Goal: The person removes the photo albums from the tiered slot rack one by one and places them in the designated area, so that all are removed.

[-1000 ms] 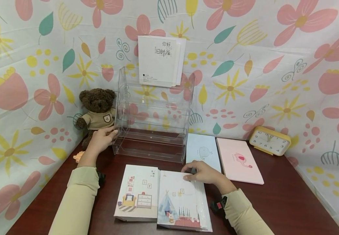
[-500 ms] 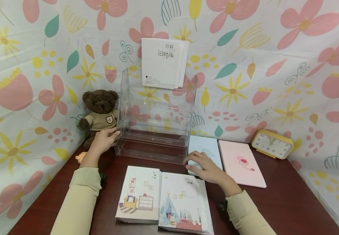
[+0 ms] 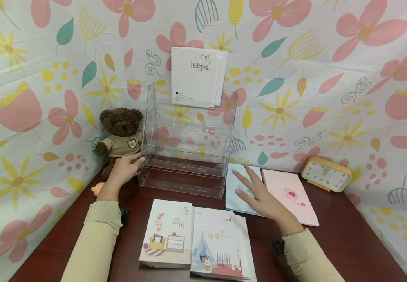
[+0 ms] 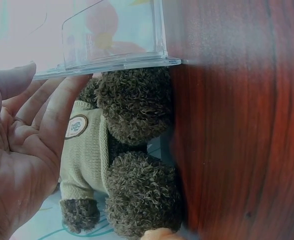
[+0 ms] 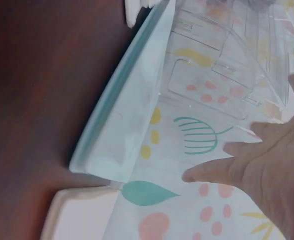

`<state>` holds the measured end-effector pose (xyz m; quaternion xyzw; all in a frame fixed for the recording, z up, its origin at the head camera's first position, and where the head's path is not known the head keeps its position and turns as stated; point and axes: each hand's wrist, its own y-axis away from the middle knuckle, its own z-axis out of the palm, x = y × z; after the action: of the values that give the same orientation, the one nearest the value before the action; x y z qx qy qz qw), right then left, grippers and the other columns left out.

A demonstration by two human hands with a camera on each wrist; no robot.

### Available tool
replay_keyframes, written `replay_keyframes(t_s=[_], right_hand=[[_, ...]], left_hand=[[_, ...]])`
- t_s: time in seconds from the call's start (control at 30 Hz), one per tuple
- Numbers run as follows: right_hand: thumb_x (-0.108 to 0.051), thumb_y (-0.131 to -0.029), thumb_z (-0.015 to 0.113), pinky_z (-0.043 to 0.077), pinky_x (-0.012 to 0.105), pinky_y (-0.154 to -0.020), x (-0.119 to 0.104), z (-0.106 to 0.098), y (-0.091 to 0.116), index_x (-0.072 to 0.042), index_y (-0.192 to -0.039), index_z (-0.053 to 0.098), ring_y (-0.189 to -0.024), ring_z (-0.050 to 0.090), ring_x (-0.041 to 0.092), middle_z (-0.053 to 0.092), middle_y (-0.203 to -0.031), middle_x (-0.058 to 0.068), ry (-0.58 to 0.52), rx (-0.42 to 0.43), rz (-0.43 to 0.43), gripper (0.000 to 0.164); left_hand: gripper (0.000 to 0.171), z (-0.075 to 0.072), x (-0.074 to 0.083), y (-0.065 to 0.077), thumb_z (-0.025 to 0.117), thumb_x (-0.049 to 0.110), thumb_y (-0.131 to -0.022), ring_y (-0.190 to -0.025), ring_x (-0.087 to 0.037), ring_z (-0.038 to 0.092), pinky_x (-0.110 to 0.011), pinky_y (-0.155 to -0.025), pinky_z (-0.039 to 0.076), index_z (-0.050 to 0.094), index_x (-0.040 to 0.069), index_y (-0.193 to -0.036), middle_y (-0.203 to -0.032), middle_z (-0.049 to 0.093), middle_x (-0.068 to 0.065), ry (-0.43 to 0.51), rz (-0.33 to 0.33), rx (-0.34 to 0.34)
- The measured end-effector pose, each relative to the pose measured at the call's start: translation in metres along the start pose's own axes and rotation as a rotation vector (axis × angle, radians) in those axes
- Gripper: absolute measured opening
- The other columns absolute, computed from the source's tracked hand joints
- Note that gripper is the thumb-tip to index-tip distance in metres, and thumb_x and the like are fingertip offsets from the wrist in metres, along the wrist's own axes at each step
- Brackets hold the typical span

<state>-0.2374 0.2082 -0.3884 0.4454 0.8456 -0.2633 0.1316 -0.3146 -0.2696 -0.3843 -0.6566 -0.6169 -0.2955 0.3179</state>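
At the lower left side of a clear plastic tiered rack [image 3: 185, 168], my left hand [image 3: 123, 170] holds its edge, thumb at the front and fingers along the side. In the left wrist view the clear side panel [image 4: 112, 40] meets the thumb and fingers. My right hand [image 3: 259, 196] hovers with fingers spread over a light blue notebook [image 3: 235, 201], partly covering it from the head view, and holds nothing. A pink notebook [image 3: 288, 192] with an elephant drawing lies beside the blue one. White cards [image 3: 192, 82] stand upright in the rack's top tier.
Two stacks of illustrated books, the left stack [image 3: 168, 231] and the right stack [image 3: 217, 243], lie in front of the rack. A teddy bear [image 3: 122, 129] sits left of it. A yellow clock [image 3: 326, 172] stands at the back right of the dark wooden table [image 3: 344, 243].
My right hand has left the top of the right book stack, moved right over the blue notebook, and spread its fingers. The left hand has stayed at the rack.
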Motion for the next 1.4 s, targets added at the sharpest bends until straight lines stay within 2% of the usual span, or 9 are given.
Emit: replay_keyframes(t_s=[0.17, 0.27, 0.43, 0.67, 0.9, 1.0, 1.13, 1.4], right_hand=[[-0.036, -0.103, 0.057, -0.002, 0.076, -0.112, -0.006, -0.012, -0.009, -0.031, -0.161, 0.027, -0.153, -0.005, 0.04, 0.001, -0.169, 0.009, 0.02, 0.071, -0.068, 0.065], [-0.038, -0.102, 0.057, 0.002, 0.081, -0.108, -0.009, -0.018, -0.016, -0.032, -0.163, 0.022, -0.153, -0.005, 0.04, 0.002, -0.169, 0.008, 0.039, 0.101, -0.098, 0.07], [-0.039, -0.101, 0.058, 0.007, 0.082, -0.108, -0.013, -0.026, -0.03, -0.031, -0.164, 0.014, -0.153, -0.001, 0.039, 0.003, -0.169, 0.006, 0.071, 0.114, -0.128, 0.077], [-0.041, -0.103, 0.056, 0.01, 0.079, -0.11, -0.019, -0.034, -0.047, -0.028, -0.163, 0.023, -0.152, 0.003, 0.043, 0.007, -0.169, 0.005, 0.101, 0.119, -0.194, 0.069], [-0.044, -0.102, 0.057, 0.003, 0.082, -0.108, -0.027, -0.044, -0.064, -0.028, -0.162, 0.026, -0.153, 0.001, 0.04, 0.007, -0.168, 0.005, 0.103, 0.102, -0.205, 0.069], [-0.044, -0.101, 0.06, 0.008, 0.079, -0.11, -0.031, -0.05, -0.075, -0.025, -0.161, 0.029, -0.152, 0.005, 0.041, 0.011, -0.168, 0.007, 0.119, 0.116, -0.234, 0.071], [-0.049, -0.098, 0.061, 0.014, 0.076, -0.112, -0.042, -0.062, -0.093, -0.024, -0.16, 0.032, -0.152, 0.009, 0.04, 0.017, -0.167, 0.008, 0.184, 0.117, -0.229, 0.073], [-0.06, -0.097, 0.056, 0.01, 0.077, -0.112, -0.076, -0.101, -0.141, -0.022, -0.16, 0.032, -0.151, 0.016, 0.04, 0.017, -0.167, 0.006, 0.414, 0.097, -0.175, 0.078]], left_hand=[[0.061, -0.001, 0.0, -0.001, 0.048, 0.044, -0.107, -0.11, -0.035, 0.067, -0.044, -0.085, 0.06, 0.036, 0.012, -0.157, -0.145, 0.051, -0.026, 0.01, -0.004, -0.008], [0.061, -0.001, 0.0, -0.001, 0.048, 0.044, -0.107, -0.108, -0.034, 0.068, -0.045, -0.086, 0.059, 0.036, 0.012, -0.157, -0.145, 0.05, -0.026, 0.008, -0.009, -0.01], [0.061, 0.0, 0.0, -0.002, 0.048, 0.043, -0.107, -0.109, -0.035, 0.068, -0.047, -0.088, 0.058, 0.036, 0.012, -0.158, -0.146, 0.05, -0.025, 0.02, -0.013, -0.009], [0.06, 0.001, 0.001, -0.001, 0.048, 0.043, -0.107, -0.109, -0.034, 0.068, -0.046, -0.087, 0.059, 0.036, 0.013, -0.158, -0.146, 0.05, -0.024, 0.013, -0.019, -0.003], [0.06, 0.001, 0.001, -0.001, 0.048, 0.045, -0.107, -0.11, -0.033, 0.068, -0.045, -0.087, 0.059, 0.037, 0.014, -0.157, -0.146, 0.051, -0.024, 0.017, -0.023, -0.002], [0.061, 0.0, 0.001, -0.001, 0.048, 0.046, -0.106, -0.109, -0.033, 0.068, -0.045, -0.087, 0.059, 0.037, 0.015, -0.158, -0.146, 0.05, -0.024, 0.013, -0.022, -0.002], [0.061, -0.001, 0.001, 0.0, 0.048, 0.047, -0.106, -0.108, -0.033, 0.068, -0.047, -0.088, 0.058, 0.037, 0.015, -0.158, -0.147, 0.05, -0.024, 0.009, -0.019, -0.007], [0.062, 0.0, -0.001, 0.0, 0.048, 0.047, -0.106, -0.109, -0.033, 0.068, -0.047, -0.089, 0.057, 0.036, 0.016, -0.158, -0.148, 0.048, -0.023, 0.019, -0.032, -0.021]])
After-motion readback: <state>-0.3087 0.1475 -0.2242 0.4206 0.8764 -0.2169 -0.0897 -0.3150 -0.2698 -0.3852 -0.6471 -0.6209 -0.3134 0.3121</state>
